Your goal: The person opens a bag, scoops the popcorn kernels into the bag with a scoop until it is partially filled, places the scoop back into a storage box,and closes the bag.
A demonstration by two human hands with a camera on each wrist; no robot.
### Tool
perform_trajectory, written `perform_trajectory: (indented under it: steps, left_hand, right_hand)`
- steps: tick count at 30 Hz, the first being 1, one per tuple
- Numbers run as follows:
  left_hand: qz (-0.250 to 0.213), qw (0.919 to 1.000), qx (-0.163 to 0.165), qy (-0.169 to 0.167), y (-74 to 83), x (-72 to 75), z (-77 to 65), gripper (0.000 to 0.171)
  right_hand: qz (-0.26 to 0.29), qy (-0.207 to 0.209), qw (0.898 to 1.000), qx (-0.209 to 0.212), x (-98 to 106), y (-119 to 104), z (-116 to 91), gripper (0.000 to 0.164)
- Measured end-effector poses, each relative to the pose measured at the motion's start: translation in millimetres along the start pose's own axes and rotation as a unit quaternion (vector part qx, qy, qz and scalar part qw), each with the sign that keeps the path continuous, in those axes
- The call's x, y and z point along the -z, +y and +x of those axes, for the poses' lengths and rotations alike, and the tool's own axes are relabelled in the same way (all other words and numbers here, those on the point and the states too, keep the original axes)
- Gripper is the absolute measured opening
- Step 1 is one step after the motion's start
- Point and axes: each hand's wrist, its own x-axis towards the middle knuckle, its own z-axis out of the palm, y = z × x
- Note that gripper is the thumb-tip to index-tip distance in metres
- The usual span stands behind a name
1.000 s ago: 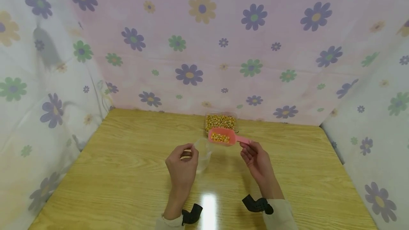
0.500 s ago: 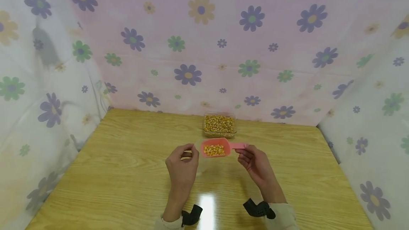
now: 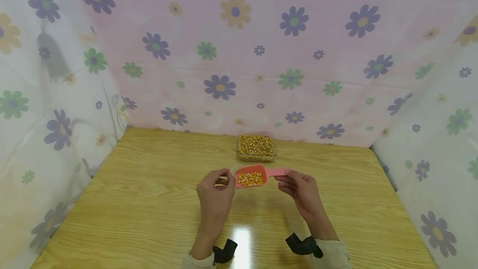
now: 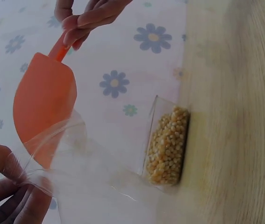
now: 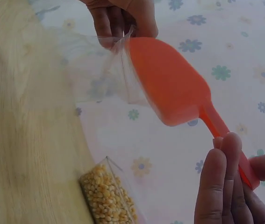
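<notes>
My right hand (image 3: pixel 304 190) pinches the handle of a pink scoop (image 3: pixel 266 172), which carries yellow corn kernels (image 3: pixel 251 179). Between the thumb and fingers of my left hand (image 3: pixel 215 192) is the edge of a clear plastic bag (image 4: pixel 99 182). In the left wrist view the bag hangs down, and the scoop's front tip is at its mouth. The right wrist view shows the tip (image 5: pixel 139 51) just at the bag's opening, close to the left fingers. From the head view most of the bag is hidden or too transparent to make out.
A clear rectangular container (image 3: pixel 257 157) full of corn kernels stands on the wooden table (image 3: pixel 149 194), near its back edge and beyond the scoop. Flower-patterned cloth (image 3: pixel 231 53) rises behind the table and on both sides.
The scoop with its kernels has moved from in front of the container toward me and left, up to the bag and my left hand. The left hand has barely moved.
</notes>
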Motion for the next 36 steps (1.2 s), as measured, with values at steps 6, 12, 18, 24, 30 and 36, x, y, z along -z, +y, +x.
perform_trajectory:
  steps: [6,12,18,24,30,36]
  left_hand:
    - [0.020,0.9995,0.014,-0.021,1.2,-1.7,-1.1,0.009]
    - [0.044,0.9987,0.015,-0.021,2.1,-3.4,-0.2,0.007]
    - [0.061,0.9978,0.017,-0.021,3.4,-4.5,1.6,0.005]
    - [0.067,0.9975,0.017,-0.016,3.1,-5.7,3.9,0.006]
    - [0.068,0.9974,0.021,-0.015,4.8,-5.2,6.3,0.005]
    - [0.064,0.9976,0.020,-0.014,5.9,-6.2,8.0,0.005]
  right_hand:
    - [-0.066,0.004,0.998,0.019,-8.7,-8.9,-2.2,0.029]
    - [-0.114,-0.001,0.993,0.029,-17.4,-21.8,0.5,0.034]
    - [-0.142,-0.009,0.989,0.035,-25.2,-34.4,3.2,0.033]
    - [-0.153,-0.018,0.987,0.038,-31.5,-42.9,3.9,0.032]
    - [-0.156,-0.026,0.986,0.044,-34.5,-46.5,4.0,0.031]
    - [-0.188,-0.027,0.980,0.063,-40.6,-54.7,3.2,0.028]
